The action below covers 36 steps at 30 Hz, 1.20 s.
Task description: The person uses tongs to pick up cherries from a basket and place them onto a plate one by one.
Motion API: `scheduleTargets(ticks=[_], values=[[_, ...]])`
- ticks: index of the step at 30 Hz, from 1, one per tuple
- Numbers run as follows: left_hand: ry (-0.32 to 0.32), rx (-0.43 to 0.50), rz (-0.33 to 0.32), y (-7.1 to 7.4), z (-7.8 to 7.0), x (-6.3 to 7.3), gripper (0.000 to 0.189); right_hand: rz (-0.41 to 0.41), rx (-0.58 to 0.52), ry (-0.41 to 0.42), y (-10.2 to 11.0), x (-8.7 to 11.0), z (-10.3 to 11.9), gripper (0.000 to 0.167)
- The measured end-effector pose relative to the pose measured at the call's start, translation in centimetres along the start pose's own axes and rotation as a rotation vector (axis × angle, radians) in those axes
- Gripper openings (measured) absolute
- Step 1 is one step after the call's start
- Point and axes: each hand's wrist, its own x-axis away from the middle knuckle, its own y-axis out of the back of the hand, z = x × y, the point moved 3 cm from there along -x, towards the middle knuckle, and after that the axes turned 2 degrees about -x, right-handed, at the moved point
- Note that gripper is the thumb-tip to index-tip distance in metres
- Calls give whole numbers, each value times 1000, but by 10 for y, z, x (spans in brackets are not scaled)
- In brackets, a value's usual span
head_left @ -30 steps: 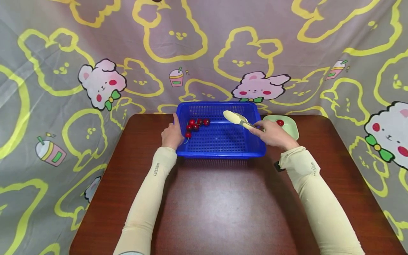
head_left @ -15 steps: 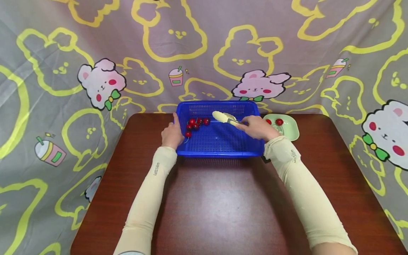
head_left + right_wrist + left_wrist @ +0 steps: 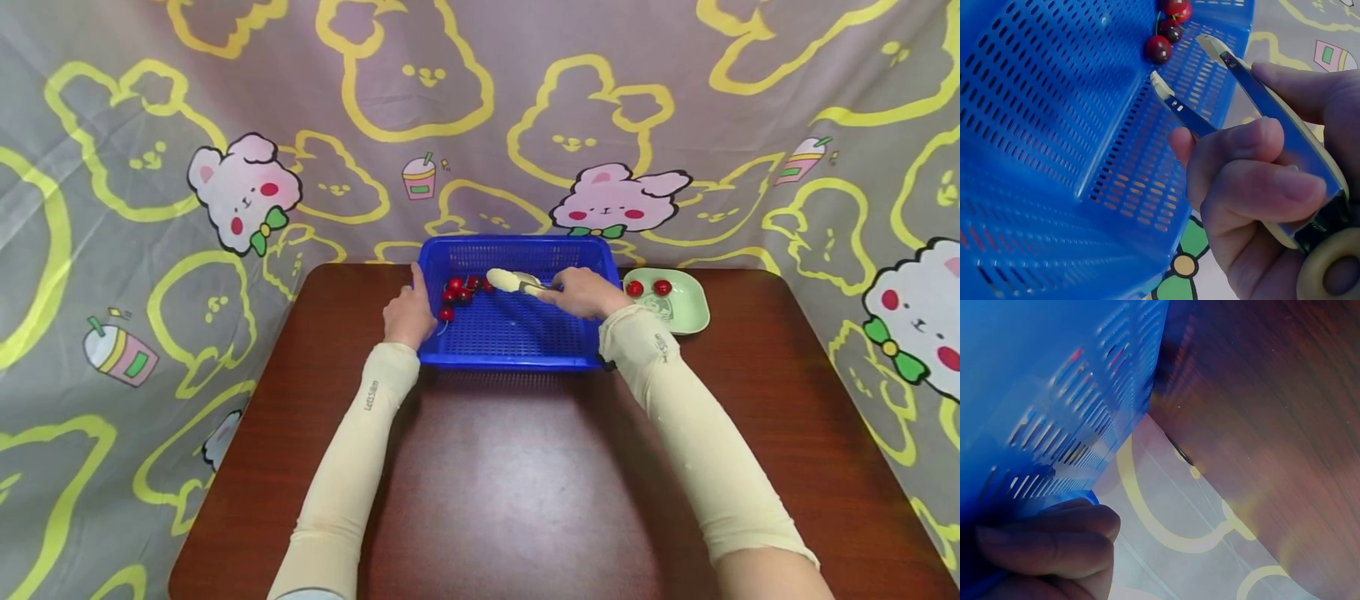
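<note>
A blue plastic basket [image 3: 517, 362] with slotted walls sits at the back of the table. My left hand [image 3: 408, 317] holds its left rim, the fingers [image 3: 1054, 547] curled at the wall in the left wrist view. Inside, several dark red cherries [image 3: 455, 285] lie bunched at the left, some with stems. My right hand [image 3: 583, 293] grips a pair of tongs [image 3: 1279, 119] with cream tips over the basket. The tips are spread apart with nothing between them, close to the nearest cherry [image 3: 1159, 49].
A pale green plate [image 3: 693, 312] stands right of the basket, with two red cherries [image 3: 662, 287] on it. A patterned cloth [image 3: 495, 100] hangs right behind the brown table [image 3: 517, 483].
My right hand has moved left with the tongs, from the basket's right side towards the cherries. Both cherries on the plate now show fully. The left hand stays on the rim.
</note>
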Motion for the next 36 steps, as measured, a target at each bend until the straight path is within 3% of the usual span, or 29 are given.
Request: scheduleTargets(ticks=[9,15,36], values=[[3,6,1,1,-1,-1,103,50,-5,-14,-8,-13,8,46],[4,-1,-4,1,-2,-1,103,42,15,-12,-12,-20,9,42],[22,4,22,-1,-1,-2,105,52,30,-28,-15,-33,15,45]])
